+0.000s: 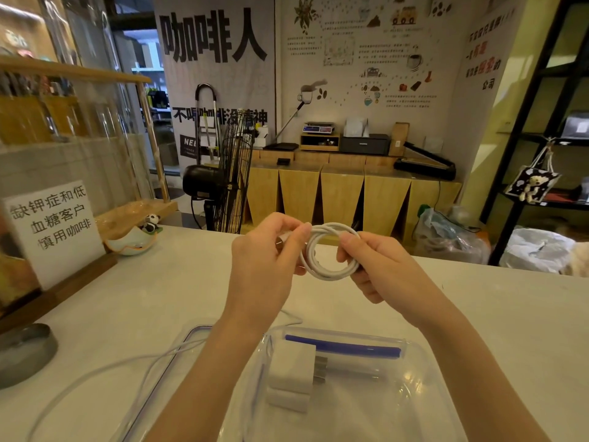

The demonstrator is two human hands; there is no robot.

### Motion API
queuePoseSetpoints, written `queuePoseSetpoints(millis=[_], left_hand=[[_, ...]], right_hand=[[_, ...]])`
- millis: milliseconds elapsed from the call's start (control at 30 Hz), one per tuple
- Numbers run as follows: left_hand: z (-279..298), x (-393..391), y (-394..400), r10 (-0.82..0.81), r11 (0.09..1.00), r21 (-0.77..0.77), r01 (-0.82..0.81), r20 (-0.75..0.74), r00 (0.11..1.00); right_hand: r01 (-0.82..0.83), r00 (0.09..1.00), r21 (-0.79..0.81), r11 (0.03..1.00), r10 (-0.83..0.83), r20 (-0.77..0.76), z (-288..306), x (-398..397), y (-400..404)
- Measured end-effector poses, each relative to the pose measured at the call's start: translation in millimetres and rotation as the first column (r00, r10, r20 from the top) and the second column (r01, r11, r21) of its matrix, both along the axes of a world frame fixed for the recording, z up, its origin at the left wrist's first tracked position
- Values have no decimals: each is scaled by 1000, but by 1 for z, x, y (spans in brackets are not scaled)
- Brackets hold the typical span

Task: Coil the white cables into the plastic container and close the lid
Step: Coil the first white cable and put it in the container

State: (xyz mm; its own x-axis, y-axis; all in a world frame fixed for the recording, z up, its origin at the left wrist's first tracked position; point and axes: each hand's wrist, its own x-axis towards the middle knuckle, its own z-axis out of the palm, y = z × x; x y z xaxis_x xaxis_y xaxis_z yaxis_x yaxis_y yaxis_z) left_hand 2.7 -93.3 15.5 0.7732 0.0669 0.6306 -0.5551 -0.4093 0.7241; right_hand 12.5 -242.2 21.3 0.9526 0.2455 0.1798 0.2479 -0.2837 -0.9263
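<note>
**Hands finishing a coil above the open box**

Both hands are raised over the table (478,301) in the head view. The left hand (264,260) pinches the cable's plug end between thumb and fingertips, while the right hand (379,266) pinches the far side of the white cable coil (331,250), which is wound into a small tight ring held clear of the table. Below, near the person, the clear plastic container (424,393) stands open with a white charger (293,374) and a blue-tipped tube inside. A second white cable (105,368) trails loose across the table to the left, over what seems to be the lid (191,333). Coiling looks nearly finished; the next move calls for lowering the ring into the container without it springing open.
</note>
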Motion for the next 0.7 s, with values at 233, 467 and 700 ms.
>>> queuePoseSetpoints(millis=[233,467,700], left_hand=[[4,-1,1,-111,983,-165,81,-181,977],[12,-2,8,-373,891,-396,223,-355,857],[10,0,10,-291,922,-338,190,-277,916]], right_hand=[[85,989,-36,996,-80,128,-4,2,2],[209,958,29,977,-211,194,-8,7,2],[223,945,3,975,-217,246,-7,9,-1]])
